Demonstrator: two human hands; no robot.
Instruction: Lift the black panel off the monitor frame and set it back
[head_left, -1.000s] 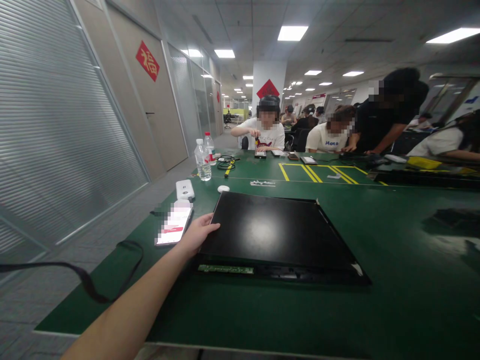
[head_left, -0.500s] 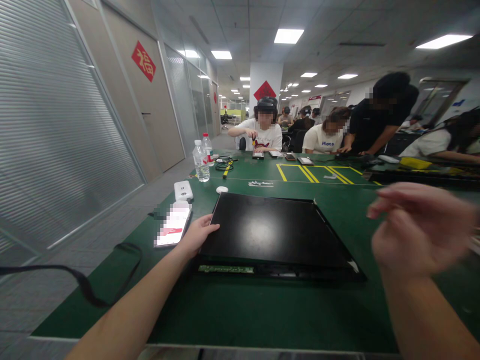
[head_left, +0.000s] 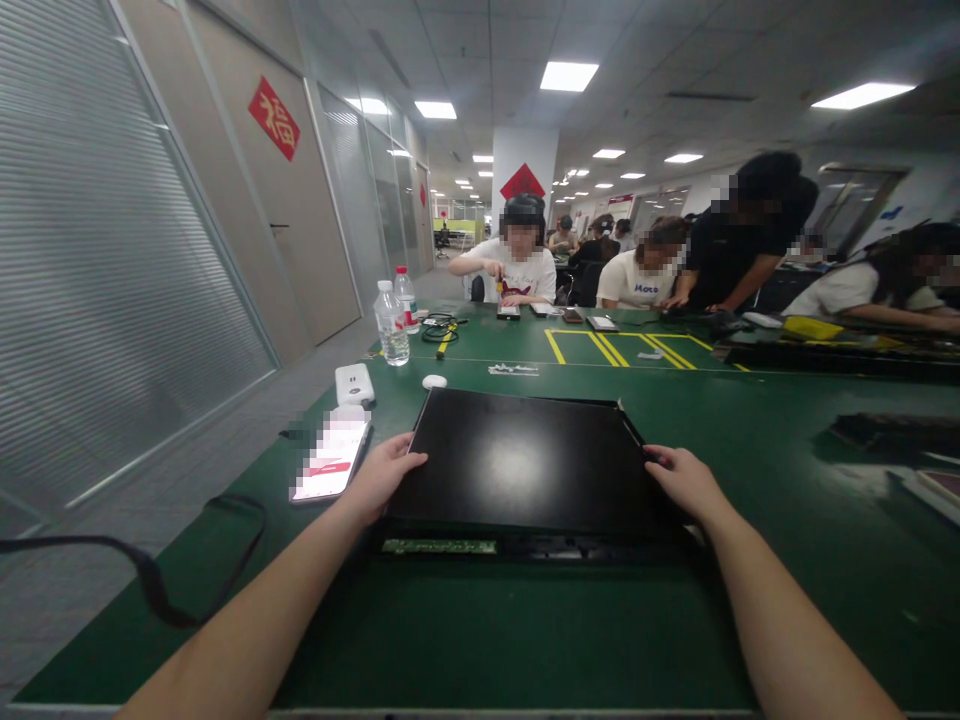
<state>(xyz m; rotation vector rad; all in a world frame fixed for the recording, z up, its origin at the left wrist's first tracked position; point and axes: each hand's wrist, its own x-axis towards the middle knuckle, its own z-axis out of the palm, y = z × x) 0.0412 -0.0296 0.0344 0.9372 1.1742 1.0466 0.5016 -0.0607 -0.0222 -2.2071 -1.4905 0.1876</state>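
Note:
A black display panel (head_left: pixel 517 460) lies at a slight tilt over a dark frame (head_left: pixel 585 547) on the green table. Along the frame's near side a strip of green circuit board (head_left: pixel 439 547) shows. My left hand (head_left: pixel 386 470) grips the panel's left edge, thumb on top and the other fingers partly hidden beneath. At the opposite edge, my right hand (head_left: pixel 682 480) is closed on the panel's right side, its fingertips at the rim.
Left of the panel lie a lit phone (head_left: pixel 334 455), a white device (head_left: pixel 354 384) and a small white case (head_left: pixel 434 382). Water bottles (head_left: pixel 391 325) and a coiled cable (head_left: pixel 442 328) stand farther back. A person (head_left: pixel 521 260) works across the table. Dark parts (head_left: pixel 892 435) lie at right.
My right hand has come down and left from the air onto the panel's right edge. The left hand keeps its hold on the left edge. The view has shifted slightly.

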